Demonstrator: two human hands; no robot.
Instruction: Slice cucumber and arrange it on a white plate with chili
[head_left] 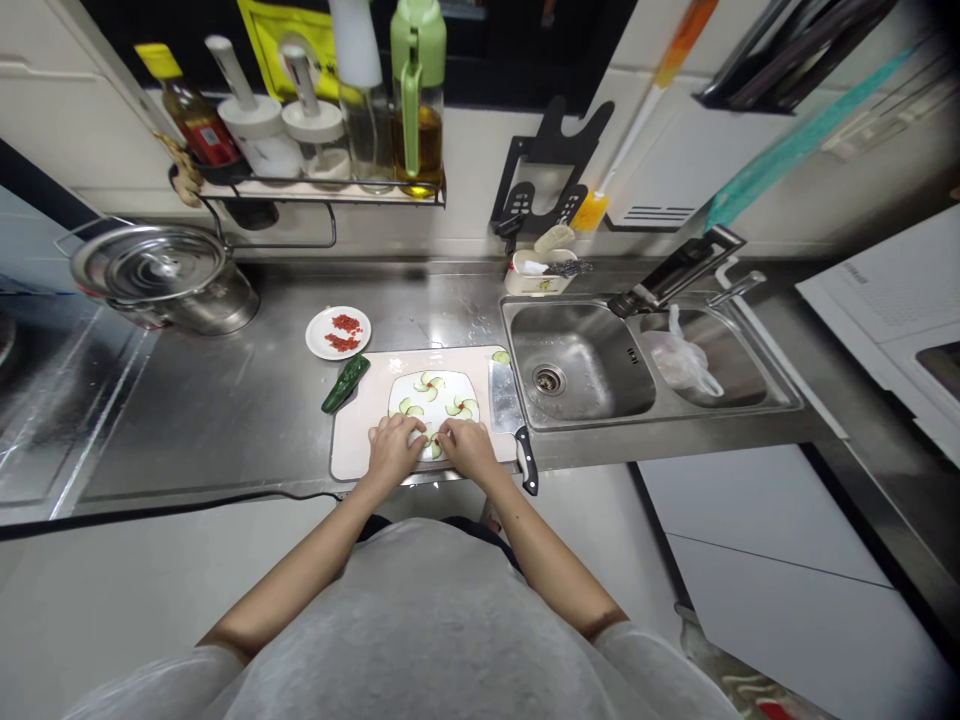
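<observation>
A white square plate (401, 385) lies on the pale pink cutting board (351, 450). Several pinwheels of thin cucumber slices (460, 407) with red centres are laid out on it. Over the plate's near edge, my left hand (394, 447) and my right hand (469, 446) face each other, fingertips pinched at the nearest cucumber pinwheel (433, 445). What is between the fingertips is too small to make out. A cleaver-shaped kitchen knife (506, 400) with a black handle rests at the board's right side. Left of the plate, a dark green cucumber piece (346, 383) overlaps the board's edge.
A small white plate (319, 330) of red bits sits behind the board. A cucumber end (500, 357) lies beyond the knife. The double sink (581, 400) is to the right, holding a plastic bag (682, 362). A lidded steel pot (217, 300) and a condiment rack (315, 195) stand back left.
</observation>
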